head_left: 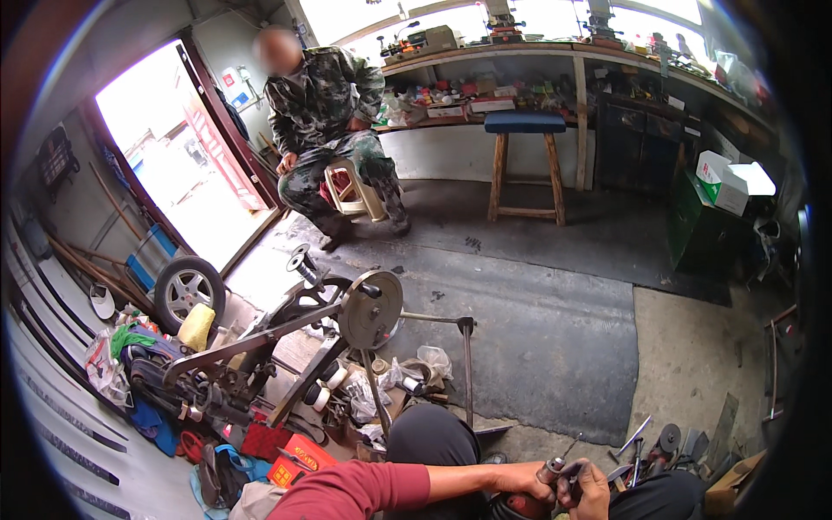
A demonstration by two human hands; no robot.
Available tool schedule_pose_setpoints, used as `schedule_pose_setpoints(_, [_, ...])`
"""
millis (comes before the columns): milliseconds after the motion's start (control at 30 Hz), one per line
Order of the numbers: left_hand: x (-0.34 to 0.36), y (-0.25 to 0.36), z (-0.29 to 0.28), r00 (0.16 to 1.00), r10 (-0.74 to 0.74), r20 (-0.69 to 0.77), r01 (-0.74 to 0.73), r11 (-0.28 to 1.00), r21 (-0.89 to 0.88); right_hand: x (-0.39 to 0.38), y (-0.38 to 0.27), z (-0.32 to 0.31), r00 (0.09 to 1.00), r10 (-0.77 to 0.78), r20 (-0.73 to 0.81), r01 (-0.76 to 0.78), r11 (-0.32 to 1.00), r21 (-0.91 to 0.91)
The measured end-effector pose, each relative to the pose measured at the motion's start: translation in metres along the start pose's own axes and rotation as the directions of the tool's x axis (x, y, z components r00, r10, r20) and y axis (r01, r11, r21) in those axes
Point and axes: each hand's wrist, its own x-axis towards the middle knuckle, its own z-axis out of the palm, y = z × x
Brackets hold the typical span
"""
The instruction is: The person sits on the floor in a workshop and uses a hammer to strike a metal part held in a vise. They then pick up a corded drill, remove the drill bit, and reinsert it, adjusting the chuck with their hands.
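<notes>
Grey metal tool point(549, 472), small and cylindrical, sits at the bottom edge of the view, just right of the person's dark-trousered knee point(432, 438), with a red rounded part point(523, 503) directly under it. Left hand point(520, 478) wraps the tool and red part from the knee side; right hand point(589, 490) is clenched on it from the far side. Judged: steadying with the left while the right works squarely should prevent slipping.

Daylight floods in through the doorway point(186, 165) and windows point(485, 17), both blown out white. The floor point(537, 295) is evenly lit; fisheye edges bend and darken.
</notes>
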Motion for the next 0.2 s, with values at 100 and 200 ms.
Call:
schedule_pose_setpoints(100, [0.003,-0.006,-0.005,0.999,0.016,0.043,-0.015,1.0,-0.016,0.007,0.005,-0.021,0.999,-0.024,0.031,0.023,0.998,0.062])
schedule_pose_setpoints(200, [0.007,-0.021,-0.016,0.997,0.006,0.076,-0.008,1.0,0.024,0.012,0.026,-0.043,0.995,-0.068,0.073,0.064,0.996,0.059])
